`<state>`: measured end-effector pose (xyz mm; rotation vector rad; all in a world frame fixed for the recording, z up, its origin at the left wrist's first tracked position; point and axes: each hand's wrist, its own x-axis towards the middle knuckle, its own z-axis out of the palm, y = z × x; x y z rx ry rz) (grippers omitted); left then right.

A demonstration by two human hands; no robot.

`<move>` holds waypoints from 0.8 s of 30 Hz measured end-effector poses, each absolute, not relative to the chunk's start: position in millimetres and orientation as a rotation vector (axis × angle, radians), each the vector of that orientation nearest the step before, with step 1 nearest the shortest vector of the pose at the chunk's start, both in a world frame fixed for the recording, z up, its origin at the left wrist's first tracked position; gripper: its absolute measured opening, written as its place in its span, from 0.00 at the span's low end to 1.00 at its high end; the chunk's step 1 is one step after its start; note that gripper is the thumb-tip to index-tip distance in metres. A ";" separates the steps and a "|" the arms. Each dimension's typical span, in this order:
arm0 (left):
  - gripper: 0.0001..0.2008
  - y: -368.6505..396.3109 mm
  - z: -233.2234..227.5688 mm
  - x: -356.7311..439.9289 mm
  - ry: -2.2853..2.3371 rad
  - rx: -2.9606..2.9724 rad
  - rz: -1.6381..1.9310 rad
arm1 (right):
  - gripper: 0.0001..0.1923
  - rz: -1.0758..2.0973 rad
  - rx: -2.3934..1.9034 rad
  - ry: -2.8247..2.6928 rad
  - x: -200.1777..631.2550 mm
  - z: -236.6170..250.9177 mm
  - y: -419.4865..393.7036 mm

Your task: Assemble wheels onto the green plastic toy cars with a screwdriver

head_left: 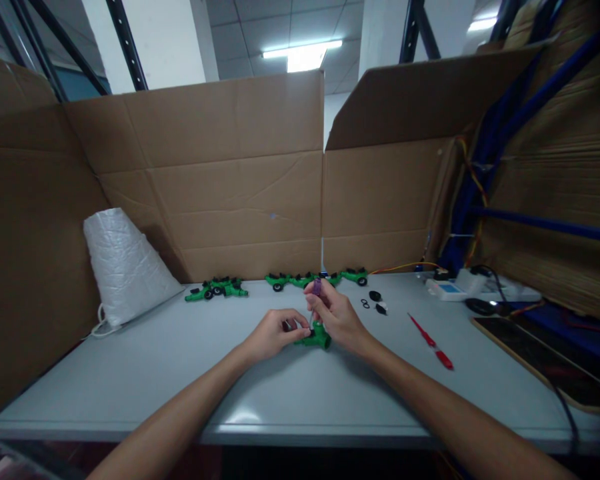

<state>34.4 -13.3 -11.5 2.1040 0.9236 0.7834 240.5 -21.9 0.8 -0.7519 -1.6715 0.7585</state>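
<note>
Hands (305, 323) — screwdriver (316, 293) upright over green part (316, 340)

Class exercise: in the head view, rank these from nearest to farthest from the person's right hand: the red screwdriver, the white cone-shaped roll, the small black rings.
Measured from the right hand:
1. Small black rings, just to its right, slightly behind.
2. Red screwdriver, farther right on the table.
3. White cone-shaped roll, far left by the cardboard wall.
</note>
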 end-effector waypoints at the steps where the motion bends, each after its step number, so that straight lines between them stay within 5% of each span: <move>1: 0.18 -13.3 -11.9 34.4 0.920 2.093 0.787 | 0.18 0.764 -0.752 -1.666 240.2 0.7 -22.0; 24: 0.17 -16.2 -10.0 35.0 0.899 2.097 0.765 | 0.20 0.825 -0.717 -1.644 233.6 1.0 -16.1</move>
